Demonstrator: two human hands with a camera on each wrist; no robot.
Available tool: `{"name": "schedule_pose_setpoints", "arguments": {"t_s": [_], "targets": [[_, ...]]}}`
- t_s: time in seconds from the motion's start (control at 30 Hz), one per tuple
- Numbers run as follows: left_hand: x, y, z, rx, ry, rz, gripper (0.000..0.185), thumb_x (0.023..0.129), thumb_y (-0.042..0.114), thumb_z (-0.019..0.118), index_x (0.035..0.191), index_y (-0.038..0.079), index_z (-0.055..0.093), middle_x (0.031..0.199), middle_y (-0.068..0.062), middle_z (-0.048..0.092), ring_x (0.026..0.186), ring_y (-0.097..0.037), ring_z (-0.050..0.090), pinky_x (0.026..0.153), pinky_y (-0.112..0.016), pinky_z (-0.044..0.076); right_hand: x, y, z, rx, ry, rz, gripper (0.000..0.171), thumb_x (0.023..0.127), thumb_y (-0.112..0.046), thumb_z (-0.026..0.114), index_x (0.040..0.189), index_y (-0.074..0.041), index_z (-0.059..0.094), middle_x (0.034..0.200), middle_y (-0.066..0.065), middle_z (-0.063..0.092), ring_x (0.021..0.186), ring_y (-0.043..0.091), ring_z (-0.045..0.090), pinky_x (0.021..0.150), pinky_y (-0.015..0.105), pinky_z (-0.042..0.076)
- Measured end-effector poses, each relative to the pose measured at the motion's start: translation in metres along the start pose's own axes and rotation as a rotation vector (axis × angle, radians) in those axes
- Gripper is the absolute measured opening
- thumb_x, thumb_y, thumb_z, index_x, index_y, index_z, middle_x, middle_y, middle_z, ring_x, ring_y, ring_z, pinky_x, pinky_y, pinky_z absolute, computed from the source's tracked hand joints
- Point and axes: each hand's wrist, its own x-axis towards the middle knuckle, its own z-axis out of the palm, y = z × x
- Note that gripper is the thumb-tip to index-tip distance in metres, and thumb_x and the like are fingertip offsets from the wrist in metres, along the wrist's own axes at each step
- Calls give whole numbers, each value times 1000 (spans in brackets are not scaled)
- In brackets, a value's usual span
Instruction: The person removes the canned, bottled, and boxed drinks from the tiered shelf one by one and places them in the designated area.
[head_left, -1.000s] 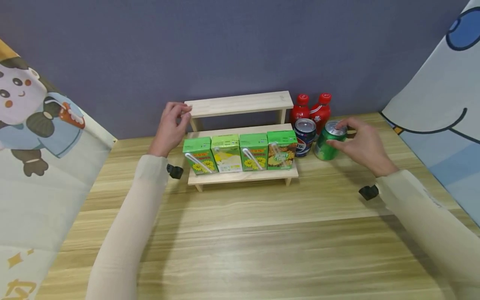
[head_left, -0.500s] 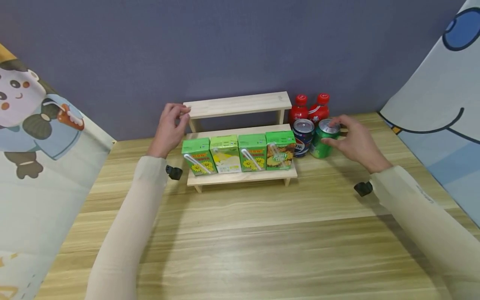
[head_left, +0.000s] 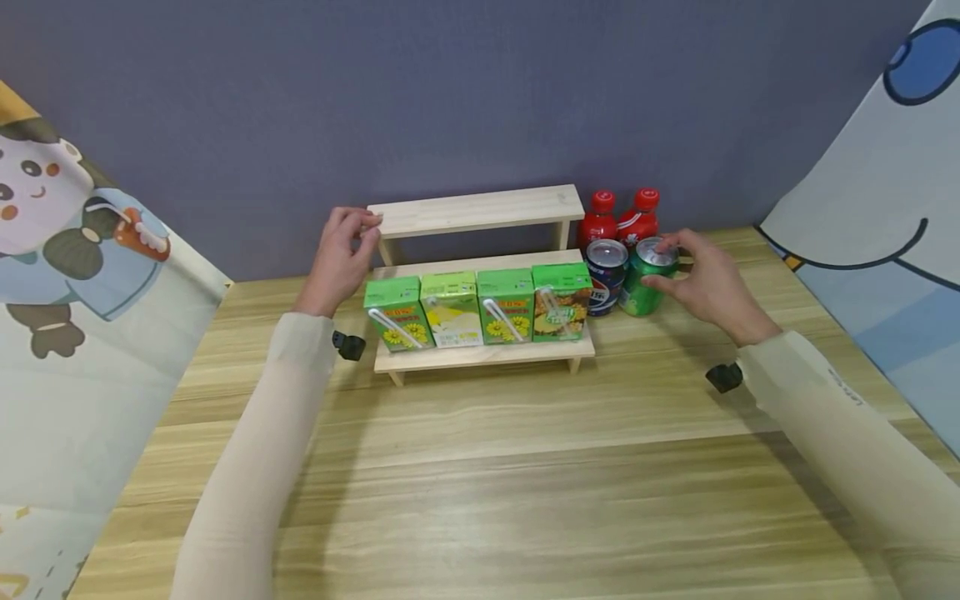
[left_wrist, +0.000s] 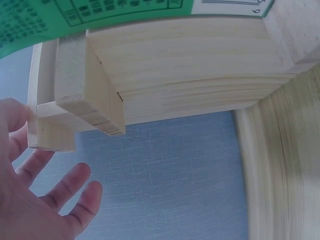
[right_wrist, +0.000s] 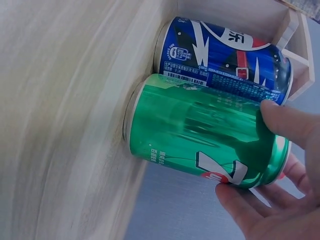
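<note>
My right hand [head_left: 711, 287] grips a green 7UP can [head_left: 639, 292] near its top, thumb on the near side and fingers round the far side. That can stands upright on the table, side by side with a blue Pepsi can [right_wrist: 220, 57] in the right wrist view. At the far left, my left hand [head_left: 337, 262] holds the end of the upper board of a two-step wooden shelf [head_left: 480, 210]; in the left wrist view the thumb and forefinger pinch the wood [left_wrist: 52, 137] while the other fingers [left_wrist: 70, 187] hang loose.
Several juice cartons [head_left: 506, 308] with straws line the shelf's lower step [head_left: 487, 353]. Two red-capped bottles [head_left: 600, 218] stand behind the cans. A dark fabric panel [head_left: 480, 92] rises behind the shelf, with printed cloths [head_left: 877, 175] at both sides of the wooden table [head_left: 480, 483].
My right hand has moved left with the green can, bringing it up against the Pepsi can. Over the last half second it has hardly moved. The left hand stays at the shelf end.
</note>
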Motion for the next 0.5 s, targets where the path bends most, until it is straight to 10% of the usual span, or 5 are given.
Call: {"name": "schedule_pose_setpoints", "arguments": {"t_s": [0.5], "targets": [[-2,4,-4,-7,-1,-1,31,90,29,42,111,11,55,115,1,39,95,-17,40,77,-35,39,-6,-31,-7,0,59,-68,49,72,-34,68,111,-8,53,127,9,39,115,30,34,91,49,27]]}}
